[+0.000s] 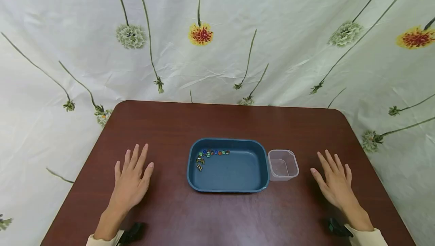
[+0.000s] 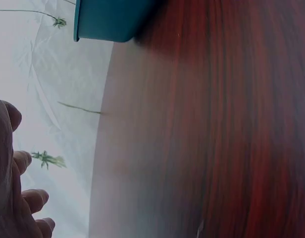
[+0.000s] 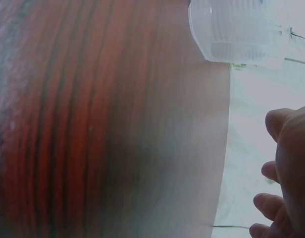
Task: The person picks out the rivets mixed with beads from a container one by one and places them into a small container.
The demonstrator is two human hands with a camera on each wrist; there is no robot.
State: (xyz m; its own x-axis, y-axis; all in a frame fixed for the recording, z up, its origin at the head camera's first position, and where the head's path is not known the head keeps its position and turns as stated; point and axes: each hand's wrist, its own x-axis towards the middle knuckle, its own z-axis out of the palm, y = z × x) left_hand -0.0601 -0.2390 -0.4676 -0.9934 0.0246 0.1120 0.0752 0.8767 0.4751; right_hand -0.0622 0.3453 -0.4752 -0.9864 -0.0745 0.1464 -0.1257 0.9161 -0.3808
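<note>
On the table's left side my left hand [image 1: 130,183] lies palm down with its fingers spread and straight, holding nothing. My right hand [image 1: 336,185] has the same pose at the right, to the right of a small clear plastic box [image 1: 283,174]. Between the hands is a blue tray [image 1: 234,174]. Several colored glass marbles [image 1: 214,152] form a row along its upper left inside. Below them in the tray are a few small gold-colored metal pieces [image 1: 199,160]. The left wrist view shows the tray's corner [image 2: 103,22]; the right wrist view shows the clear box [image 3: 236,34].
The brown wooden table [image 1: 217,219] has rounded far corners. A white cloth [image 1: 217,65] printed with flowers hangs behind it and shows at both sides. The clear box stands right against the tray's right side. A dark strapped device [image 1: 134,232] sits at the left wrist.
</note>
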